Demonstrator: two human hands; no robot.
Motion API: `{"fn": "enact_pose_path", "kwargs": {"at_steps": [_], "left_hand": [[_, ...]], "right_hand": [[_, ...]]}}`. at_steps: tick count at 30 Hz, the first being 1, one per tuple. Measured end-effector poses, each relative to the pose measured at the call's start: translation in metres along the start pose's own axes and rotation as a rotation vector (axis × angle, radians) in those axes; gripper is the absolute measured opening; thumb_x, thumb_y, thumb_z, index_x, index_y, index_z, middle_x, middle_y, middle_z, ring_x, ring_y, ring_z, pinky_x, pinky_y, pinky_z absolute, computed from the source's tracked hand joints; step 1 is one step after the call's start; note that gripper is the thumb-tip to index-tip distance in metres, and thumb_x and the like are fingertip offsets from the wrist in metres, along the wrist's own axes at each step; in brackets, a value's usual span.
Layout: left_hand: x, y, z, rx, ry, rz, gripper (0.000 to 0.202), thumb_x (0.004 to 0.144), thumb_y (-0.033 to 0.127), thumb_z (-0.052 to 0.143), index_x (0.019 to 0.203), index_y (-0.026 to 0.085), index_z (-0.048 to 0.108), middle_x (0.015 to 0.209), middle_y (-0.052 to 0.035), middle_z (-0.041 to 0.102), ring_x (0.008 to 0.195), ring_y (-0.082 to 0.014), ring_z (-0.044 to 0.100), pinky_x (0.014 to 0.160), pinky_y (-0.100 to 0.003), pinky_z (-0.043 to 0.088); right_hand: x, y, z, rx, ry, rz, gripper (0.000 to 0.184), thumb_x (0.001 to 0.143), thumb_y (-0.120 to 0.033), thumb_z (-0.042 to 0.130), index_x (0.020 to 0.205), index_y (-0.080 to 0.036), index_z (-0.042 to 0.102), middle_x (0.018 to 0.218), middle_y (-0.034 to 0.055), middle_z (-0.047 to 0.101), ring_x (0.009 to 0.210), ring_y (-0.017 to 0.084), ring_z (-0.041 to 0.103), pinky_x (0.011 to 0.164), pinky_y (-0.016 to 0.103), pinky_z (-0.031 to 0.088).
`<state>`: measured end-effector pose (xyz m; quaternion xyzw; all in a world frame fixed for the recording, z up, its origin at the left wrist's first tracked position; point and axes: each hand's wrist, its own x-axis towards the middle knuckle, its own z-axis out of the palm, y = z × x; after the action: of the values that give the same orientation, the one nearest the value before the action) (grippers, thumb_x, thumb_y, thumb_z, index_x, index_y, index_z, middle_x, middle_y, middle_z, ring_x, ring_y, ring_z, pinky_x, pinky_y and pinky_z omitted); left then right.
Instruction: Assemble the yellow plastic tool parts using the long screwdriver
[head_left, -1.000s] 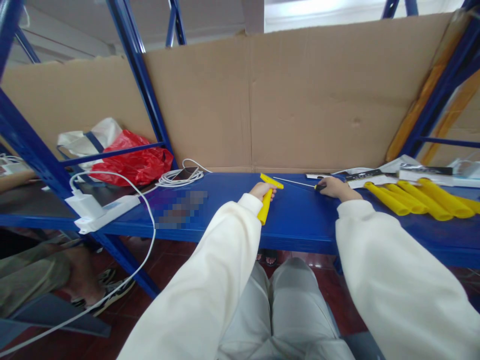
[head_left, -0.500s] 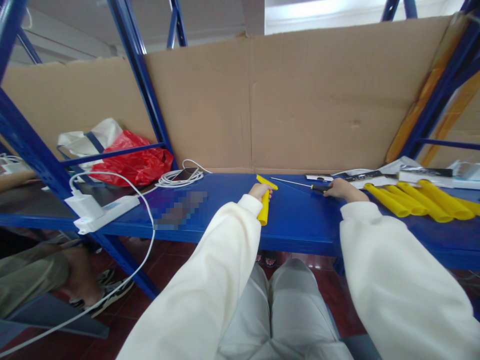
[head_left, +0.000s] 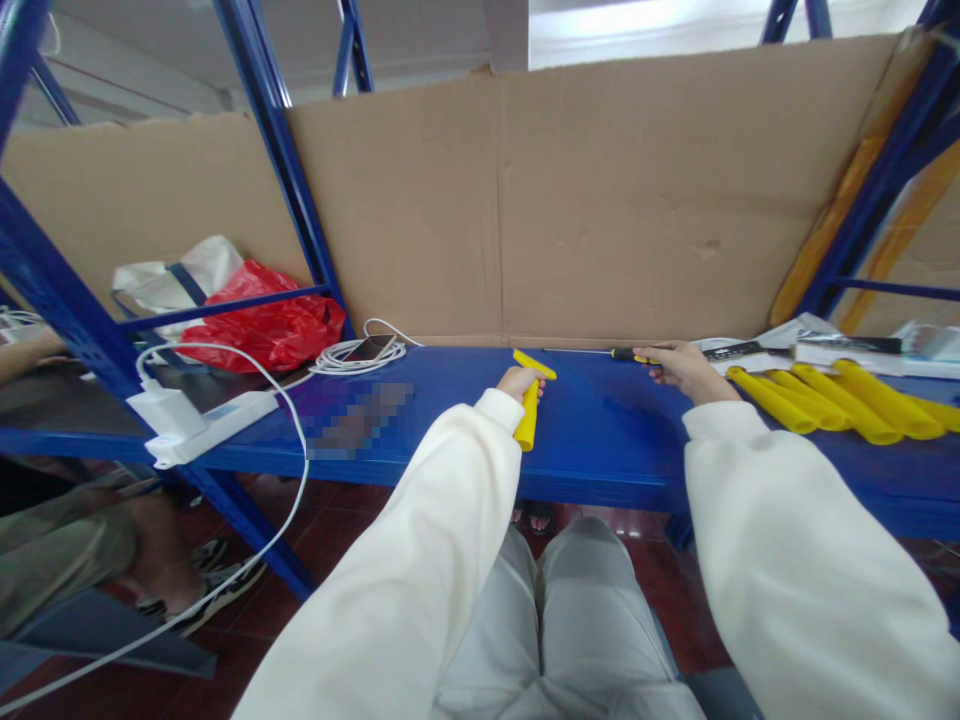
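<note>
My left hand [head_left: 517, 383] is closed around a yellow T-shaped piece [head_left: 529, 415], with a tube-like stem below and a flat crossbar on top. To the right, my right hand [head_left: 679, 368] grips a screwdriver [head_left: 624, 354] by its black and yellow handle. The thin metal shaft points left, toward the crossbar, and its tip is apart from the yellow piece. Just right of my right hand several yellow tubes [head_left: 847, 400] lie side by side on the blue table [head_left: 592, 460].
Flat black and white packages [head_left: 739, 350] lie behind the tubes. A cardboard panel [head_left: 600, 200] closes off the back. On the left are a coiled white cable [head_left: 352, 357], a power strip [head_left: 217, 428] and a red plastic bag [head_left: 270, 315]. Another person's leg [head_left: 161, 545] shows lower left.
My right hand has lifted the screwdriver and moved it slightly toward the back, so its shaft is now nearly level. My left hand and the yellow piece have stayed in place.
</note>
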<state>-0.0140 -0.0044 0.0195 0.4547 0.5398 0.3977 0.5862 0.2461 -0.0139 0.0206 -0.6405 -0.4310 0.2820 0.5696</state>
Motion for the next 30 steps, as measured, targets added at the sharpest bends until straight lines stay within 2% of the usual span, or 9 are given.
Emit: {"fn": "enact_pose_path", "kwargs": {"at_steps": [4,8,11,14,18,20,25,30], "left_hand": [[-0.003,0.002,0.001,0.005,0.009,-0.001,0.021,0.094,0.001,0.064,0.077,0.014,0.065,0.057,0.004,0.051,0.046,-0.0088,0.045,0.049,-0.021,0.039],[-0.008,0.003,0.002,0.015,0.011,0.007,0.029,0.099,0.002,0.06,0.073,0.014,0.061,0.056,0.0038,0.051,0.045,-0.0078,0.043,0.048,-0.02,0.036],[-0.01,0.003,0.002,0.027,0.011,0.014,0.033,0.101,0.002,0.059,0.071,0.015,0.058,0.054,0.0046,0.05,0.044,-0.0074,0.043,0.047,-0.02,0.035],[-0.01,0.003,0.002,0.036,0.015,0.014,0.032,0.101,0.002,0.059,0.072,0.015,0.059,0.053,0.0049,0.05,0.044,-0.0074,0.043,0.046,-0.02,0.036],[-0.006,0.002,0.0,0.038,0.021,-0.007,0.024,0.1,0.002,0.059,0.079,0.013,0.065,0.053,0.0051,0.05,0.043,-0.0079,0.043,0.045,-0.02,0.035],[-0.003,0.001,0.0,0.04,0.028,-0.014,0.022,0.099,0.002,0.06,0.081,0.012,0.068,0.054,0.0046,0.051,0.043,-0.0081,0.044,0.046,-0.02,0.036],[0.005,-0.002,-0.001,0.042,0.072,-0.014,0.015,0.093,0.001,0.067,0.084,0.011,0.072,0.054,0.0042,0.051,0.045,-0.0088,0.046,0.05,-0.021,0.042],[0.008,-0.002,-0.003,0.039,0.091,-0.02,0.015,0.094,0.0,0.063,0.089,0.01,0.073,0.052,0.0044,0.05,0.043,-0.009,0.044,0.047,-0.021,0.04]], "right_hand": [[0.007,-0.001,0.003,0.242,-0.025,0.074,0.032,0.074,-0.002,0.09,0.079,-0.018,0.063,0.065,-0.001,0.063,0.052,0.009,0.056,0.048,0.019,0.057],[0.017,0.0,0.004,0.405,0.112,0.031,0.038,0.076,-0.004,0.089,0.08,-0.021,0.055,0.067,-0.0034,0.061,0.057,0.01,0.06,0.055,0.018,0.06],[0.021,0.003,0.002,0.406,0.237,0.016,0.029,0.083,-0.016,0.088,0.095,-0.021,0.061,0.072,-0.0028,0.064,0.06,0.011,0.064,0.056,0.019,0.061],[0.018,0.006,0.0,0.265,0.347,-0.01,0.029,0.093,-0.034,0.081,0.112,-0.02,0.066,0.08,0.002,0.07,0.062,0.015,0.07,0.052,0.022,0.059],[0.007,0.0,0.003,0.232,0.359,-0.019,0.035,0.102,-0.046,0.069,0.122,-0.019,0.062,0.086,0.0074,0.076,0.061,0.018,0.072,0.05,0.025,0.057],[0.001,-0.006,0.006,0.286,0.399,-0.022,0.032,0.106,-0.045,0.064,0.122,-0.018,0.058,0.084,0.0067,0.075,0.059,0.018,0.071,0.049,0.023,0.054],[-0.015,-0.023,0.01,0.486,0.62,-0.068,0.006,0.111,-0.026,0.051,0.108,-0.021,0.05,0.079,-0.004,0.061,0.05,0.011,0.062,0.042,0.018,0.048],[-0.027,-0.036,0.008,0.674,0.639,-0.03,0.007,0.112,-0.024,0.045,0.105,-0.024,0.046,0.077,-0.0077,0.055,0.044,0.009,0.055,0.038,0.017,0.048]]}}
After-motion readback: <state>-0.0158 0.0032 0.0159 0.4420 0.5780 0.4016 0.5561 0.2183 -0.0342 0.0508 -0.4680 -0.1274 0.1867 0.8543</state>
